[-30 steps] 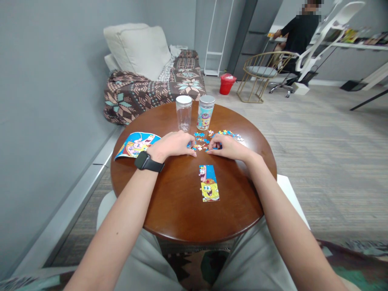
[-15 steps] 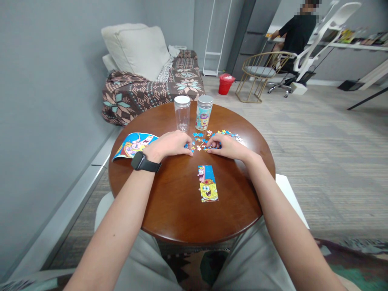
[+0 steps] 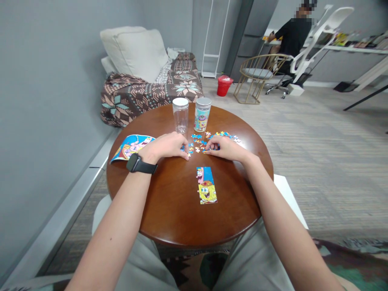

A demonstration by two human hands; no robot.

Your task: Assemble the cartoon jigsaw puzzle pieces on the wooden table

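Loose jigsaw puzzle pieces [image 3: 197, 141] lie spread beyond the middle of the round table [image 3: 169, 194]. At their left edge is my left hand [image 3: 174, 145], its fingers bent down to the tabletop. What it holds, if anything, is hidden. My right hand [image 3: 224, 147] rests among the pieces with curled fingers, thumb and fingertips closed on a puzzle piece. Closer to me lies a joined strip of puzzle [image 3: 207, 186] with a yellow and a pink cartoon figure. A glossy picture sheet [image 3: 129, 147], bent at one edge, is partly behind my left wrist.
Behind the pieces stand a clear jar [image 3: 181, 117] with a white lid and a printed jar [image 3: 202, 115] with a silver lid. Past the table are a sofa [image 3: 145, 93], a red bin [image 3: 224, 85], a gold wire chair [image 3: 257, 74] and a person [image 3: 294, 36] at a counter.
My left hand has shifted slightly left and toward me, showing more pieces beside its thumb. My right hand stays at nearly the same pieces. The whole view has shifted a little.
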